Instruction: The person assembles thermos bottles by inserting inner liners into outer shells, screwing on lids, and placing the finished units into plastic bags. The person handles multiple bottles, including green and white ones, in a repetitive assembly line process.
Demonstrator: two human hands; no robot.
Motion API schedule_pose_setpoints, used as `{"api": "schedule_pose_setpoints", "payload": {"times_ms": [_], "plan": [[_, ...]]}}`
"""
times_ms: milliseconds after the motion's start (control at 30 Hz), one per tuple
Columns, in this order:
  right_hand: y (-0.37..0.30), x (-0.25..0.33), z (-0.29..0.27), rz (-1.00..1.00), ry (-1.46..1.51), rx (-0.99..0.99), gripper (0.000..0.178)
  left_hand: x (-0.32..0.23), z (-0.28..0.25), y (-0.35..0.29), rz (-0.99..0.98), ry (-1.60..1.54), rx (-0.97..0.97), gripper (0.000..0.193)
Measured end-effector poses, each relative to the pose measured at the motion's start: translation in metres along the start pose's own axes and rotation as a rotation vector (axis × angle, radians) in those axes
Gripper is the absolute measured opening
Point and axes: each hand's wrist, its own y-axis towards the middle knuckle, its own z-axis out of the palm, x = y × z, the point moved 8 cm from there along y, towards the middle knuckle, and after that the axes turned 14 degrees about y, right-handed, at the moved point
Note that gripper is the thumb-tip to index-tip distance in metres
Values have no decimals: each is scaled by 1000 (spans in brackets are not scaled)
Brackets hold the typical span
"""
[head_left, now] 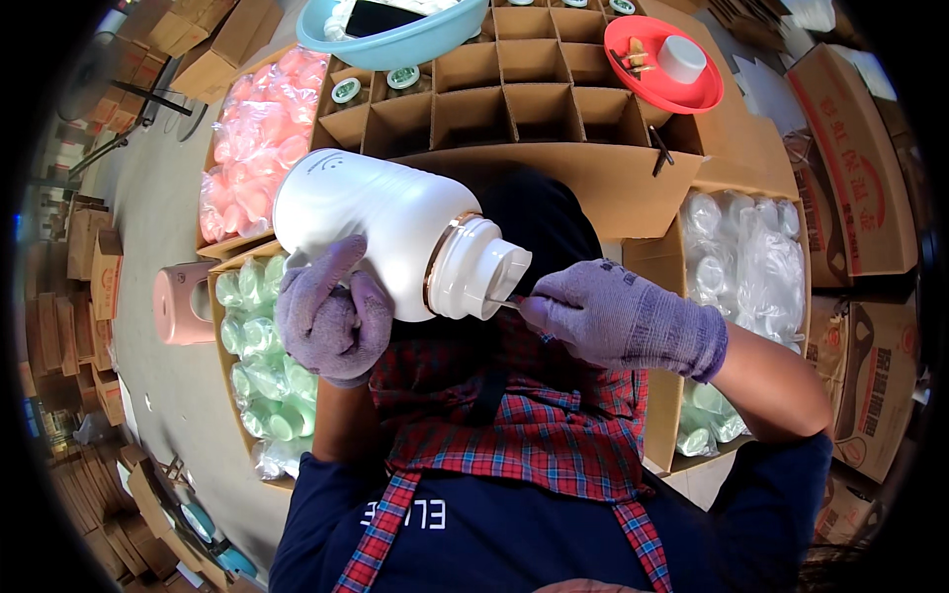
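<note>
A large white thermos jug (pixel 371 222) with a copper-coloured ring round its neck lies tilted across my lap, its pouring spout (pixel 506 265) pointing right. My left hand (pixel 336 311), in a purple-grey knit glove, is closed at the jug's near side, fingers curled; the handle is hidden by them. My right hand (pixel 618 314), gloved alike, pinches a thin metallic tool just below the spout. The tool's thin end (pixel 502 302) meets the spout's edge; the rest of it is hidden in my fingers.
Ahead stands a divided cardboard carton (pixel 465 119) with several green-topped jars, bearing a blue basin (pixel 395 38) and a red basin (pixel 692 94). Boxes of bagged pink cups (pixel 262 138), green cups (pixel 259 341) and clear-wrapped pieces (pixel 741 262) flank me. A pink stool (pixel 181 304) stands left.
</note>
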Motion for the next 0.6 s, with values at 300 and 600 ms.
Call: {"api": "schedule_pose_setpoints", "payload": {"times_ms": [300, 600], "plan": [[5, -6, 8, -59, -169, 96, 33, -10, 1, 7, 101, 56, -42, 29], [9, 3, -14, 253, -434, 123, 30, -10, 2, 4, 69, 61, -25, 29]]}}
